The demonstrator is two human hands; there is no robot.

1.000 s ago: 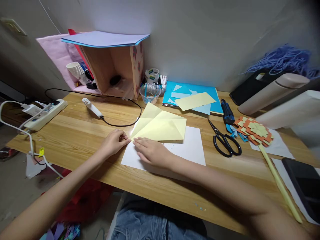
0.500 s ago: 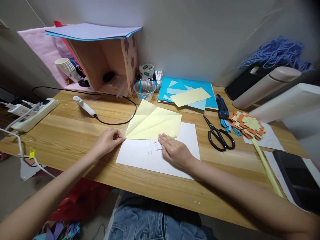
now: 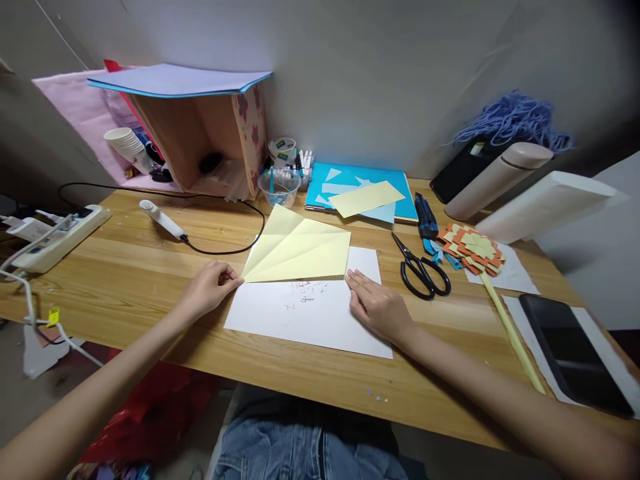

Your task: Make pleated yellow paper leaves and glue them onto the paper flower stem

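A folded pale yellow paper (image 3: pixel 300 252) lies on a white sheet (image 3: pixel 305 313) on the wooden desk (image 3: pixel 125 280). My left hand (image 3: pixel 207 288) pinches the yellow paper's pointed left tip, its fingers closed. My right hand (image 3: pixel 377 307) lies flat on the white sheet, fingers stretched out, with the fingertips at the yellow paper's lower right corner. Small coloured marks show on the white sheet between my hands.
Black scissors (image 3: pixel 417 270), a blue utility knife (image 3: pixel 425 217) and an orange-and-yellow paper flower on a stick (image 3: pixel 473 248) lie to the right. A blue board with paper pieces (image 3: pixel 360 193), a plastic cup (image 3: pixel 279 188), a glue gun (image 3: pixel 161 219) and a power strip (image 3: pixel 55 233) stand behind and left.
My right hand has slid rightwards along the yellow paper's lower edge, from near the left tip to the right corner. My left hand has kept its pinch on the tip.
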